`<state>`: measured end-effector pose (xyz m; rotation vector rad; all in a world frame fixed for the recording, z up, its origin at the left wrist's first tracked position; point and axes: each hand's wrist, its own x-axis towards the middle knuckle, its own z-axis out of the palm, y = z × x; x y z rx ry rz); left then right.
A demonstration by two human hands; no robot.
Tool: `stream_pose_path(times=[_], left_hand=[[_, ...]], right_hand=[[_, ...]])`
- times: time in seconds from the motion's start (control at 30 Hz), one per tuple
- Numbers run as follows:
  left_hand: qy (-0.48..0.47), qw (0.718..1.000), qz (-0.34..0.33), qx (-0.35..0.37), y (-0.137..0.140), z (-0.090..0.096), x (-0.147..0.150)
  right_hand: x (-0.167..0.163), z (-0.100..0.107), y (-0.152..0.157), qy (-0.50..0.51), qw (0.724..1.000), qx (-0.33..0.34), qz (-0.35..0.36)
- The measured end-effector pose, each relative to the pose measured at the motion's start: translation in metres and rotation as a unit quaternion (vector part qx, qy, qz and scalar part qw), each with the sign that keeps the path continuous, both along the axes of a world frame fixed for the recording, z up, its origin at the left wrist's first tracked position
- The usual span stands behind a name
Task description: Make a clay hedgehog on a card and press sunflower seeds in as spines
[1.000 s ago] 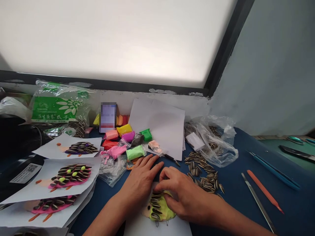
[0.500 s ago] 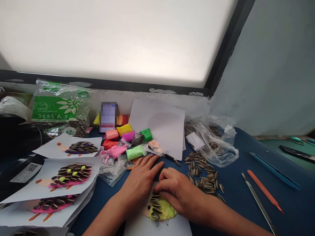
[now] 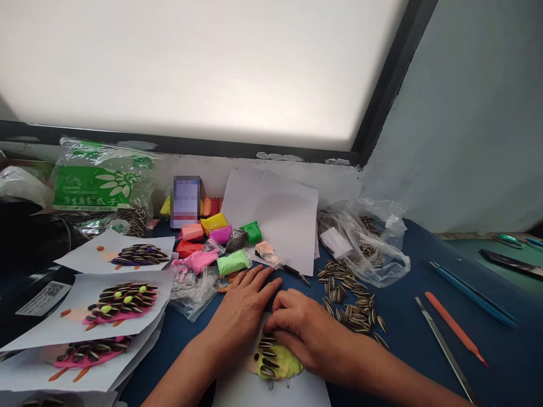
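My left hand (image 3: 244, 302) lies flat with its fingers stretched out, over the far left part of a white sheet of paper (image 3: 237, 390). On that sheet is a yellow-green clay hedgehog (image 3: 288, 363) with a pale face and a black eye. Several striped sunflower seeds (image 3: 268, 362) stick in a column along its left side. My right hand (image 3: 299, 322) is closed in a pinch over the hedgehog's upper edge; its fingertips hide whatever they hold. Loose sunflower seeds (image 3: 356, 308) lie in a pile just right of my right hand.
Finished hedgehog pictures (image 3: 123, 305) are stacked at left. Clay packets (image 3: 235, 262), a phone (image 3: 185, 202) and blank paper (image 3: 271, 220) stand behind my hands. To the right lie a clear seed bag (image 3: 382, 265), blue tweezers (image 3: 470, 291), an orange tool (image 3: 456, 328) and a metal tool (image 3: 443, 345).
Both hands stay almost where they were, with the right still pinching at the hedgehog's upper edge. The whole view has shifted very slightly.
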<state>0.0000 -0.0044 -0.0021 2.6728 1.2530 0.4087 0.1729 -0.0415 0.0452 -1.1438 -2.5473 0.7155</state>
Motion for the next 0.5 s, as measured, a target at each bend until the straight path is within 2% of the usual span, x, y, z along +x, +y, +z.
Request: stream_pose_path(times=[0.5], left_hand=[[0.003,1.0,-0.001,0.0,-0.001,0.003,0.001]], right_hand=[[0.01,0.004,0.0,-0.005,1.0,-0.002,-0.014]])
